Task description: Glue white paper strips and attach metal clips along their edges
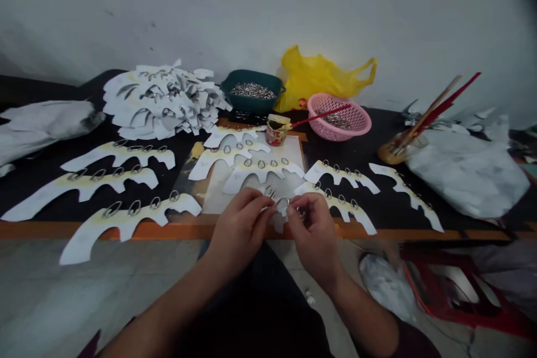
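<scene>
Near the front edge of the table, my left hand (243,215) and my right hand (312,226) meet with fingertips pinched. Between them is a small silvery metal ring (282,202), which both hands seem to grip. More metal shows at the right fingertips, too small to make out. Just behind the hands lies a scalloped white cutout (265,173) with metal rings standing along its yellowish edge. Similar cutouts with rings lie on both sides, such as a left one (134,218) and a right one (344,207).
A pile of white cutouts (159,100) stands at the back left. Behind are a dark green basket (251,102) of metal pieces, a small tin (276,135) with a red stick, a pink basket (356,120) and a yellow bag (319,75). A jar with brushes (394,151) stands right.
</scene>
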`<state>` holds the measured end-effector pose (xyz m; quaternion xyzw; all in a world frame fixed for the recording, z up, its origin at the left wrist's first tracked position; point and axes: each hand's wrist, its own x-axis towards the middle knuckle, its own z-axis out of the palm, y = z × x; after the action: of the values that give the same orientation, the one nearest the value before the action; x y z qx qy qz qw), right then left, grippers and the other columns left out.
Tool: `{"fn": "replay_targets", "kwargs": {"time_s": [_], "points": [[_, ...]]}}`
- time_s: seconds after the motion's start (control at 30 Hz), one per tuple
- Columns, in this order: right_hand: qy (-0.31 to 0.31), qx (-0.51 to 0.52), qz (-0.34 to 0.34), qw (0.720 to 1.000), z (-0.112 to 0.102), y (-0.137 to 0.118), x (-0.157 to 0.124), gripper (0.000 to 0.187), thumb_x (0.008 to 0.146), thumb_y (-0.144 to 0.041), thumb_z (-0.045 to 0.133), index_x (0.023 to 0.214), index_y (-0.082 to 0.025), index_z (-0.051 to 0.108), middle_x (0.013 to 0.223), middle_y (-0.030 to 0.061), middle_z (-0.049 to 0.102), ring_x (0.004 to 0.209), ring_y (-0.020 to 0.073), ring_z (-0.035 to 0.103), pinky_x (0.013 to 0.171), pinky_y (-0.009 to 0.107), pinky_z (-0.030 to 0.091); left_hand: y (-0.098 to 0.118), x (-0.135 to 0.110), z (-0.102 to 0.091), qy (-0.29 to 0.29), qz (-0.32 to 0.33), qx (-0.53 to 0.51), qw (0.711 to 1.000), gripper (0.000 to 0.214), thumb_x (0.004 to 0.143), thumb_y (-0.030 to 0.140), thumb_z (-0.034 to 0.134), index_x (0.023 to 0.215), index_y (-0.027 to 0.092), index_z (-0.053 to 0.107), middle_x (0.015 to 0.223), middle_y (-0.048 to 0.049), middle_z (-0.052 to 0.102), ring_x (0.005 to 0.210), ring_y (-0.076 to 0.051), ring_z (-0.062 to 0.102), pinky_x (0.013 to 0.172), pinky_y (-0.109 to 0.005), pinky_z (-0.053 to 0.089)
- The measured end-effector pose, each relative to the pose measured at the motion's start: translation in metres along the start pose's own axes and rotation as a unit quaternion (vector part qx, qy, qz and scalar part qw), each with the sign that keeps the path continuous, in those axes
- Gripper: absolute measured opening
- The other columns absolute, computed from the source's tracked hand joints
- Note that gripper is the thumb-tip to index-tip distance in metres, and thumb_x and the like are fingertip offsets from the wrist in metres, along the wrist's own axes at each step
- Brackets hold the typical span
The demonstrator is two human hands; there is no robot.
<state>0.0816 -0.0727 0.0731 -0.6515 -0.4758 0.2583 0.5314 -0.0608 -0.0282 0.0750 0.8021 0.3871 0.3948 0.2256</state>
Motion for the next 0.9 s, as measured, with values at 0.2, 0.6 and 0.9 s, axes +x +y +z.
{"fn": "replay_targets", "kwargs": {"time_s": [0.2, 0.6, 0.9], "points": [[-0.011, 0.009, -0.011, 1.0, 0.013, 0.005, -0.015, 0.007, 0.083, -0.023, 0.053, 0.085, -0.022, 0.047, 0.086, 0.0015, 0.053, 0.07, 0.0128, 0.052, 0.062, 0.026, 0.046, 0.006, -0.014, 0.022, 0.058, -0.07, 0.026, 0.996, 0.014, 0.086, 0.018, 0.049, 0.085, 0.019, 0.063, 0.081, -0.0036, 0.06, 0.073, -0.014, 0.058, 0.067, -0.025, 0.048], [-0.02, 0.33, 0.233, 0.915, 0.016, 0.017, -0.011, 0.027, 0.068, -0.024, 0.062, 0.08, -0.024, 0.038, 0.07, -0.0031, 0.058, 0.059, 0.0139, 0.056, 0.056, 0.028, 0.047, 0.008, -0.03, 0.045, 0.163, -0.067, 0.024, 0.984, 0.009, 0.077, 0.013, 0.054, 0.072, 0.02, 0.055, 0.075, -0.0016, 0.055, 0.074, -0.015, 0.054, 0.069, -0.027, 0.045], [-0.006, 0.202, 0.105, 0.974, 0.016, 0.023, -0.02, 0.019, 0.075, -0.023, 0.06, 0.079, -0.024, 0.041, 0.078, -0.0003, 0.063, 0.075, 0.0158, 0.062, 0.068, 0.031, 0.051, 0.015, -0.029, 0.025, 0.09, -0.221, -0.098, 0.966, 0.014, 0.074, 0.02, 0.058, 0.088, 0.022, 0.054, 0.088, -0.0019, 0.057, 0.086, -0.019, 0.054, 0.076, -0.032, 0.043]]}}
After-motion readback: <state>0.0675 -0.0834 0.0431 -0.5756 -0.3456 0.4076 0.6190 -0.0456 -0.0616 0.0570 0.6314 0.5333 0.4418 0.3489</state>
